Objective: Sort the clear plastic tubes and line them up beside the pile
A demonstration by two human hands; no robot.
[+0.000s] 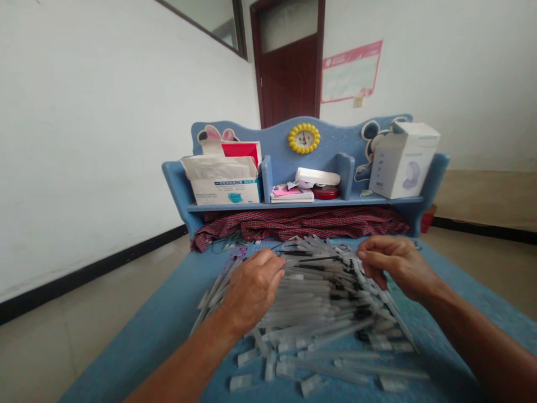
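Observation:
A heap of several clear plastic pen barrels and pens (323, 296) lies on a blue desk (168, 324). My left hand (254, 288) rests palm down on the left side of the heap, its fingers curled into the pens. At the heap's right edge my right hand (394, 263) has its fingers bent and pinched on pens; what exactly they hold is hidden. Loose clear caps (289, 369) lie scattered at the near edge of the heap.
A red plaid cloth (302, 221) lies behind the heap under the desk's blue shelf (306, 202). The shelf carries a mask box (226, 190), papers, a red tin, a white box (403, 162) and a small yellow clock (304, 138). Behind it stands a dark door (289, 73).

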